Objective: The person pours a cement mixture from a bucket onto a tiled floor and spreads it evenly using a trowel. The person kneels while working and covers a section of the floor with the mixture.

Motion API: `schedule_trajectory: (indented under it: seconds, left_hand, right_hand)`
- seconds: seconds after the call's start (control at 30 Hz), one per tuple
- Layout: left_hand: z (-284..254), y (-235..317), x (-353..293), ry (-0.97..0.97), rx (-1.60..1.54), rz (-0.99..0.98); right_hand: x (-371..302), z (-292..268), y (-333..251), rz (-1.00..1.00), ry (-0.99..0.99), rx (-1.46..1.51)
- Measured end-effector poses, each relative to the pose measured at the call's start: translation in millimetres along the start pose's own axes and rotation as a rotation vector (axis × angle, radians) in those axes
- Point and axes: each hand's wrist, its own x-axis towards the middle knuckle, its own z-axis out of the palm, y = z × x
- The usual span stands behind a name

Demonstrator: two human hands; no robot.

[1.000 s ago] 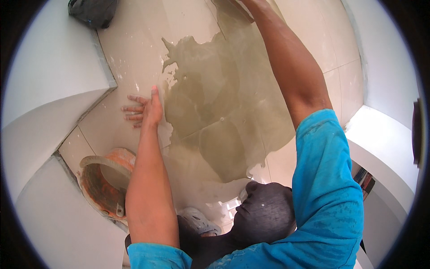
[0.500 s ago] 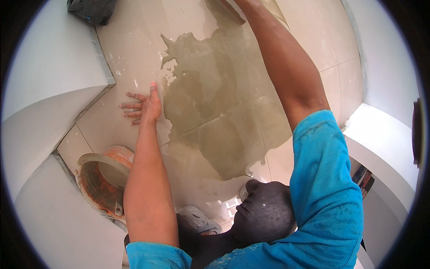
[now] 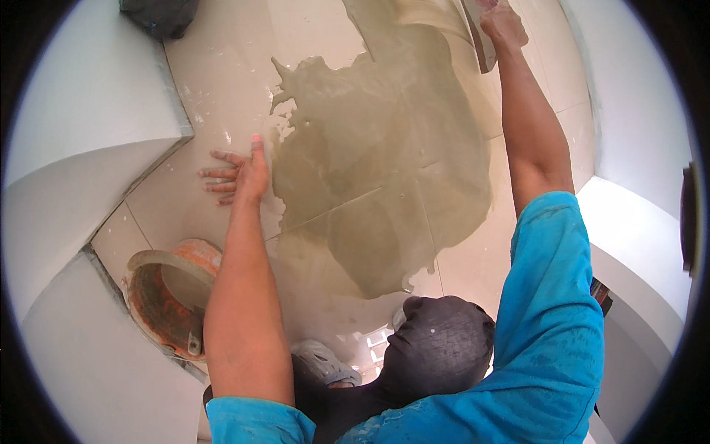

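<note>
My left hand [image 3: 237, 175] lies flat on the cream floor tiles [image 3: 222, 81], fingers spread, just left of a wide patch of wet grey grout [image 3: 377, 170]. My right hand [image 3: 503, 26] reaches far forward and grips a flat float [image 3: 479, 37] standing on edge at the far rim of the grout patch. Both sleeves are bright blue. My dark-clad knee [image 3: 440, 348] rests on the tiles below the patch.
An orange bucket [image 3: 166, 296] with grey mix and a tool in it stands at the lower left by the white wall [image 3: 81, 111]. A dark bag [image 3: 159, 15] lies at the top left. White walls enclose both sides. A grey shoe [image 3: 322, 362] shows near my knee.
My right hand with the float has drawn back into view from beyond the top edge. The view has tilted, so the grout patch sits lower. My left hand stays planted.
</note>
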Motion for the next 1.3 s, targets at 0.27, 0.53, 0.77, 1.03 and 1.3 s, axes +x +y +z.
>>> schedule_trajectory:
  seconds: [0.27, 0.53, 0.77, 1.03, 1.3]
  left_hand:
    - [0.7, -5.5, 3.7, 0.025, 0.005, -0.004]
    - [0.2, -3.2, 2.5, 0.004, 0.000, 0.011]
    - [-2.2, -4.2, 1.6, -0.004, -0.022, 0.019]
    - [-1.5, -2.9, 1.1, -0.011, -0.021, 0.022]
    - [-1.8, -1.3, 0.6, -0.016, -0.016, 0.012]
  right_hand:
    - [-26.9, 17.6, -40.5, -0.109, -0.042, 0.100]
    - [-45.8, 42.9, -80.0, -0.310, 0.077, 0.128]
    - [-46.4, 8.0, -88.5, -0.172, -0.054, 0.188]
    - [-10.4, 32.2, -76.1, -0.260, -0.050, 0.151]
    - [-44.5, 53.9, -112.2, -0.427, 0.036, 0.010]
